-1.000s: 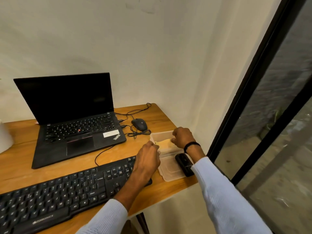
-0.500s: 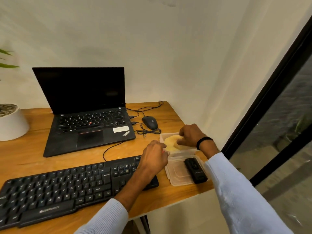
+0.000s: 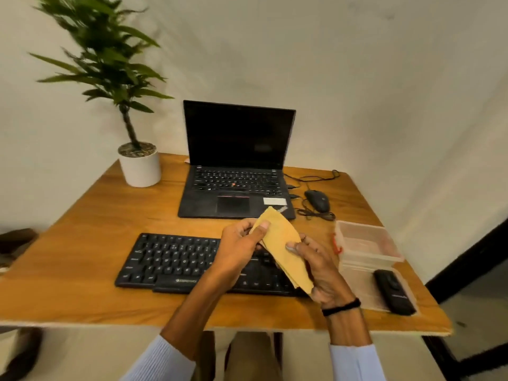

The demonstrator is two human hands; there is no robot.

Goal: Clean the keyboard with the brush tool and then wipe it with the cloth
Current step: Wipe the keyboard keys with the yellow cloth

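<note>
A black keyboard (image 3: 176,261) lies on the wooden table (image 3: 90,221) in front of me. Above its right half I hold a folded yellow cloth (image 3: 286,243) between both hands. My left hand (image 3: 242,243) pinches the cloth's upper end with thumb and fingers. My right hand (image 3: 319,266) grips its lower part from the right. The right end of the keyboard is hidden behind my hands and the cloth. A black brush tool (image 3: 394,292) rests on a clear lid at the table's right front.
An open clear plastic box (image 3: 365,243) stands right of the keyboard, with its lid (image 3: 365,290) in front of it. Behind are an open black laptop (image 3: 236,166), a wired mouse (image 3: 317,200) and a potted plant (image 3: 138,166). The table's front edge is close to me.
The yellow cloth has come out of the plastic box and is now held in both hands over the keyboard. My view has swung left, bringing the plant into sight.
</note>
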